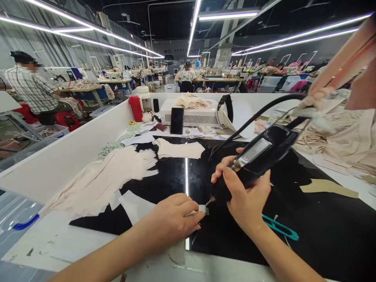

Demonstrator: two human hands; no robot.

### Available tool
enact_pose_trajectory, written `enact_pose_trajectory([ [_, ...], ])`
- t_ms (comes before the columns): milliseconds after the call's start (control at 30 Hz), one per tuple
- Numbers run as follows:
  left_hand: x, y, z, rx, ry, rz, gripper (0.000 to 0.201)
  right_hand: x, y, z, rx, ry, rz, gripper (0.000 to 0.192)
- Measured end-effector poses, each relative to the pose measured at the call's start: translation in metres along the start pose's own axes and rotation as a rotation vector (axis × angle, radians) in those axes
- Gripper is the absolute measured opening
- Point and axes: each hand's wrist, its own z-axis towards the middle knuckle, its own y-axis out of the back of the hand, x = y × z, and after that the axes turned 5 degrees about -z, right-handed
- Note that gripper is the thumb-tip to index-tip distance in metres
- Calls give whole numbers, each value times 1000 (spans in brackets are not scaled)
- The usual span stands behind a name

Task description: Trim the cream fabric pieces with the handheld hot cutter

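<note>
The right hand [245, 196] has its fingers closed around a black corded hand tool [258, 156], its tip touching a small grey strip [202, 209] on the black mat [323, 227] of the desk [58, 243]. The left hand [173, 217] pinches that strip (fingers closed on it). Cream fabric pieces [117, 172] lie to the left; teal snips [282, 230] sit just beside the right wrist.

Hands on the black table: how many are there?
2. The left hand pins a small strip; the right hand holds a black tool. None seem hidden.
</note>
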Motion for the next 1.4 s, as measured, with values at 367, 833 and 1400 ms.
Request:
enact_pose_trajectory([
  [367,10,-7,0,59,54,49,27,7,-9,1,-65,-25,-59,41],
  [833,12,4,2,109,110,-57,21,7,-7,3,-54,-35,-85,39],
  [1400,11,2,1,124,125,-57,23,11,-10,0,-62,-75,-60,36],
])
